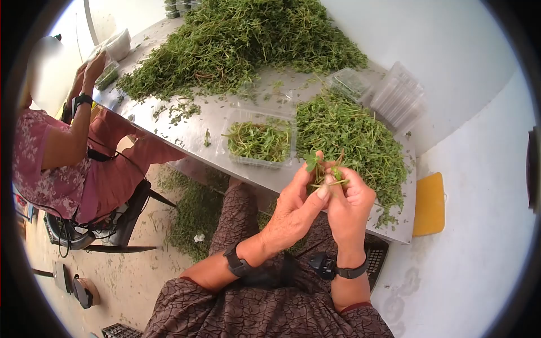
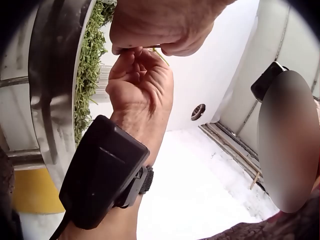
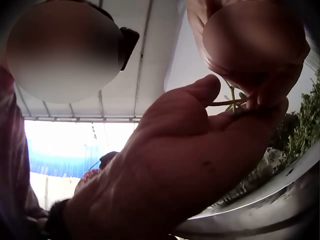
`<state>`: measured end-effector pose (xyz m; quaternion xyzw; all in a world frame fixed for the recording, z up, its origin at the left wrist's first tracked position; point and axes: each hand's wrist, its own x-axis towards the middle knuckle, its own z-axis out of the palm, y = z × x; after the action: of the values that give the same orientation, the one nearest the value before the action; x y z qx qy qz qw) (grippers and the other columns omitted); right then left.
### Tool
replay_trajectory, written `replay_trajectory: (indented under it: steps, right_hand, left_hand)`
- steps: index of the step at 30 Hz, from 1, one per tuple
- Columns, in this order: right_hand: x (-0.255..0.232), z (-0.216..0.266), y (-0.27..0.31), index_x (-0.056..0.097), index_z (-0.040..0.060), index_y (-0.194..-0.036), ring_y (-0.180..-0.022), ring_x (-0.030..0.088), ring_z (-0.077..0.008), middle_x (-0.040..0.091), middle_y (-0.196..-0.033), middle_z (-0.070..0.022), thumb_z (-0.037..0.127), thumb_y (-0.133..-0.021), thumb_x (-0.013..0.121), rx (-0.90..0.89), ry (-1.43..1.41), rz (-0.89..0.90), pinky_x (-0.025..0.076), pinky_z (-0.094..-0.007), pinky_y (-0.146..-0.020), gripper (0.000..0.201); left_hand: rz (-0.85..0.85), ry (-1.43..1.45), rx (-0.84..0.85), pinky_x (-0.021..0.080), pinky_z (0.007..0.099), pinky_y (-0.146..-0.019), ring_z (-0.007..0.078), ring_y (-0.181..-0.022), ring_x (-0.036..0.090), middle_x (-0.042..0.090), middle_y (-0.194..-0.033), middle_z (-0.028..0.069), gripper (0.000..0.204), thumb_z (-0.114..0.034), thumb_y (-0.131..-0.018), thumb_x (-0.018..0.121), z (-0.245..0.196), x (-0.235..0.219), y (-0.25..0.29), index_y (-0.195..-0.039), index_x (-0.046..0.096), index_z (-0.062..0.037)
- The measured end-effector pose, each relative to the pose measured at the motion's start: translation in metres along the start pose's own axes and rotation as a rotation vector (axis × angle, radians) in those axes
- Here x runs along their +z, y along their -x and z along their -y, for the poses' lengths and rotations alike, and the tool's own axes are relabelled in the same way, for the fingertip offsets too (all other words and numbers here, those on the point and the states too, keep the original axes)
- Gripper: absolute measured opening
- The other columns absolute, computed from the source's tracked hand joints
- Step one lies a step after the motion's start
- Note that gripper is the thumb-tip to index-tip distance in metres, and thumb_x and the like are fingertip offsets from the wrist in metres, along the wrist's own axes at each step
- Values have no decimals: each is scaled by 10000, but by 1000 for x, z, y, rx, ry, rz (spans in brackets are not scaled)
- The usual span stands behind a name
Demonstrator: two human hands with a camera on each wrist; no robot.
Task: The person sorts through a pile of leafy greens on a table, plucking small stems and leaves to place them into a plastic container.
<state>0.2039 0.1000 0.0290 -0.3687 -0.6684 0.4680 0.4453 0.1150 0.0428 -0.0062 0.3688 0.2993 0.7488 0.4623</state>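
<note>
Both hands meet above the table's near edge, over the lap. My left hand pinches a leafy green sprig between thumb and fingers. The right hand also pinches its stems, thumb beside the left thumb. In the right wrist view a thin reddish stem spans the gap between the fingers. The left wrist view shows the left hand close above the right hand, hiding most of the sprig. A clear plastic box holding cut greens stands just beyond the left hand. A pile of greens lies beyond the right hand.
A large heap of greens covers the back of the metal table. Stacked clear boxes stand by the wall. Another person sits at the left. A yellow board is beside the table's right end.
</note>
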Motion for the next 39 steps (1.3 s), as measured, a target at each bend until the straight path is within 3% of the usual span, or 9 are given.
replay_trajectory:
  steps: [1, 3, 7, 13, 17, 21, 24, 28, 39]
  right_hand:
    - [1, -2, 2, 672, -34, -978, -633, 669, -142, 703, -815, -86, 42, -913, 646, 0, -1, 2, 521, -282, -548, 104]
    - [3, -7, 5, 667, -54, -1026, -724, 598, -77, 688, -833, -72, 29, -912, 638, -342, 420, -42, 500, -255, -615, 144]
    - [7, 3, 13, 606, -31, -1075, -843, 674, -397, 661, -981, -207, -1, -815, 653, -593, 619, 22, 550, -443, -671, 266]
    - [10, 18, 24, 585, -55, -1085, -845, 653, -405, 636, -941, -208, -23, -808, 624, -579, 616, 201, 540, -451, -701, 282]
    - [13, 23, 30, 586, -65, -1120, -860, 649, -418, 639, -982, -230, -37, -813, 613, -595, 505, 230, 543, -450, -729, 310]
    - [16, 24, 34, 602, -41, -1127, -804, 688, -332, 670, -985, -197, -75, -831, 611, -651, 447, 166, 547, -368, -706, 298]
    - [10, 17, 37, 608, -30, -1144, -718, 693, -211, 677, -967, -157, -62, -838, 641, -566, 360, 125, 547, -301, -641, 309]
    - [5, 16, 35, 646, -3, -1139, -595, 667, -149, 661, -930, -128, -24, -803, 724, -475, 340, 33, 518, -260, -502, 345]
    - [1, 13, 31, 673, 20, -1050, -562, 627, -188, 640, -786, -95, -6, -796, 734, -441, 333, 131, 480, -306, -504, 262]
  left_hand:
    - [1, -67, 50, 396, 298, -1031, 131, -1205, 456, 461, -1387, 90, 616, -185, -1026, 528, 1, 0, 0, -1540, 225, -33]
    - [-11, -3, 24, 400, 296, -1024, 127, -1191, 459, 470, -1362, 79, 619, -175, -1020, 540, 0, 1, 2, -1539, 232, -39]
    - [-30, 17, -20, 433, 303, -1010, 149, -1206, 506, 505, -1326, 95, 605, -191, -1007, 566, -7, 2, 5, -1515, 281, -27]
    - [-232, 97, -52, 518, 256, -856, 106, -965, 624, 656, -1060, 72, 256, -168, -1048, 479, -12, 0, 9, -1232, 569, -16]
    - [-179, 197, -19, 526, 256, -828, 94, -936, 612, 650, -1045, 35, 188, -154, -1042, 500, -19, -9, 10, -1122, 625, -38]
    - [-231, 303, -5, 572, 345, -834, 188, -932, 680, 673, -972, 90, 233, -196, -1059, 445, -19, -16, 10, -1053, 599, -21]
    - [-318, 322, 0, 586, 280, -711, 145, -809, 685, 688, -934, 98, 221, -223, -1045, 491, -18, -23, 11, -1051, 620, -44]
    - [-401, 279, -113, 537, 223, -533, 107, -666, 649, 682, -898, 90, 256, -270, -1040, 505, -25, -19, 16, -1072, 615, -41]
    - [-203, 47, -192, 449, 202, -465, 63, -588, 572, 646, -798, 28, 248, -233, -1040, 508, -30, -18, 30, -1046, 649, -29]
